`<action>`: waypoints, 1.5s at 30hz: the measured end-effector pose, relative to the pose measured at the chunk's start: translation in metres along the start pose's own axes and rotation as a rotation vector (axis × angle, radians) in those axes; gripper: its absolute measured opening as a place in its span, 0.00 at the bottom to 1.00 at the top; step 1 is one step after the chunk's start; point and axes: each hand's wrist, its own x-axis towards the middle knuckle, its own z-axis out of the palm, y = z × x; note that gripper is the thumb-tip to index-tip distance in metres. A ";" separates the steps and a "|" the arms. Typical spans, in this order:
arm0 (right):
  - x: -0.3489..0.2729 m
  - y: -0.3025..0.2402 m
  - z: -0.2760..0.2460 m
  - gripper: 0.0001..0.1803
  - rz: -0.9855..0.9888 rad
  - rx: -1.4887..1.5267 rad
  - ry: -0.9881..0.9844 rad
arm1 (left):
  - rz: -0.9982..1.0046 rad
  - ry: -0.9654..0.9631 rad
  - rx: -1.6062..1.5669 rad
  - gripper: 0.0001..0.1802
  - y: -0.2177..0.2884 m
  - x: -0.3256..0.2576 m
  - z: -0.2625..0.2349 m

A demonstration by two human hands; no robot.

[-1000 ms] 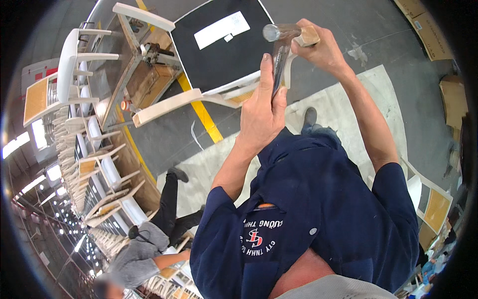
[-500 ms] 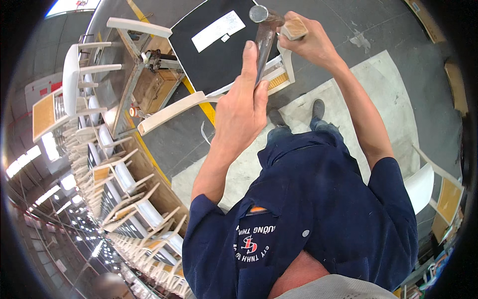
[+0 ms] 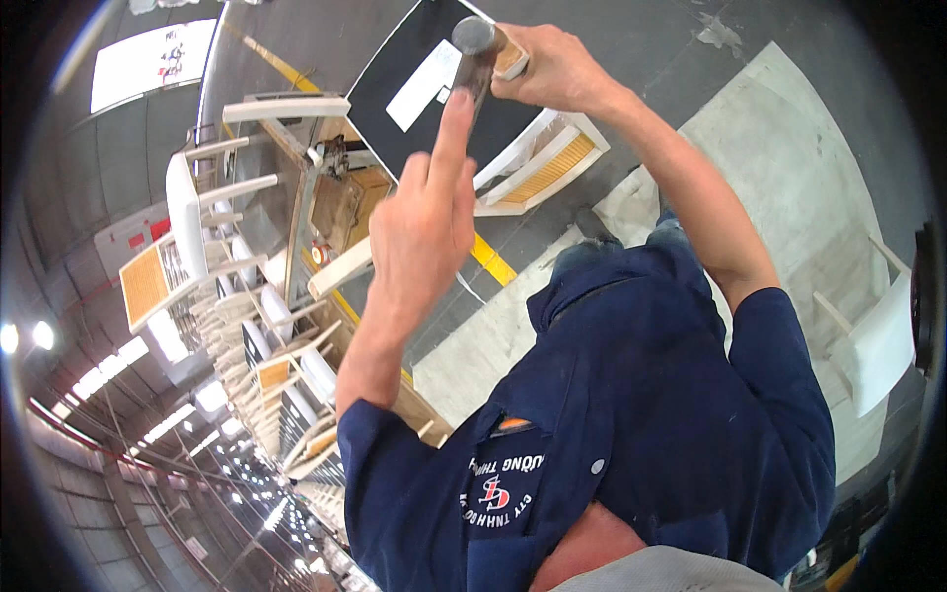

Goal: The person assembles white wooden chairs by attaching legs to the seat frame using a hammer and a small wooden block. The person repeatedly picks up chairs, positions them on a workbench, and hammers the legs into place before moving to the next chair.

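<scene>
An upturned chair lies ahead of me, its black underside (image 3: 395,126) facing up with a white label (image 3: 424,87) on it. My right hand (image 3: 557,67) is closed around a pale wooden chair leg (image 3: 510,61), whose end points toward me. A metal hammer (image 3: 473,37) with a round grey face rises from my left hand (image 3: 419,222), close beside that leg. My left fingers wrap the handle, with the index finger stretched along it; the lower handle is hidden by the hand. The chair's woven cane back (image 3: 547,170) shows below the seat.
Another chair leg (image 3: 286,109) sticks out to the left. Rows of pale chairs (image 3: 266,365) run down the left side. A white-seated chair (image 3: 873,345) stands at the right, by a pale floor sheet (image 3: 789,197). A wooden bench (image 3: 340,212) is left of the upturned chair.
The head view has swung, so the rows of chairs and the floor sheet sit further right. Both hands, with hammer and chair leg, appear a little further left. The grips look the same.
</scene>
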 end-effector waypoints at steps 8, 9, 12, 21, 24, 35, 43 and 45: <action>0.001 -0.007 -0.004 0.17 0.060 0.011 -0.126 | 0.056 -0.003 0.067 0.39 -0.005 -0.015 0.009; 0.006 -0.004 -0.007 0.17 0.054 0.009 -0.107 | 0.074 0.010 0.067 0.38 -0.007 -0.010 0.012; 0.004 -0.001 -0.008 0.17 0.055 0.073 -0.091 | -0.039 -0.206 0.201 0.34 -0.007 -0.008 0.012; 0.000 -0.005 -0.010 0.16 0.067 0.075 -0.080 | -0.067 -0.160 -0.032 0.37 -0.011 -0.007 0.007; 0.003 -0.002 -0.011 0.15 0.079 0.043 -0.085 | 0.077 -0.017 -0.063 0.39 -0.007 0.003 0.000; 0.000 -0.004 -0.008 0.17 0.055 0.156 -0.005 | -0.076 -0.662 0.261 0.34 0.020 0.071 -0.063; 0.001 0.003 -0.010 0.14 0.047 0.148 -0.005 | 0.040 -0.601 0.172 0.38 0.018 0.089 -0.071; -0.001 0.001 -0.010 0.14 0.063 0.158 -0.033 | -0.060 -0.578 0.131 0.36 0.018 0.097 -0.075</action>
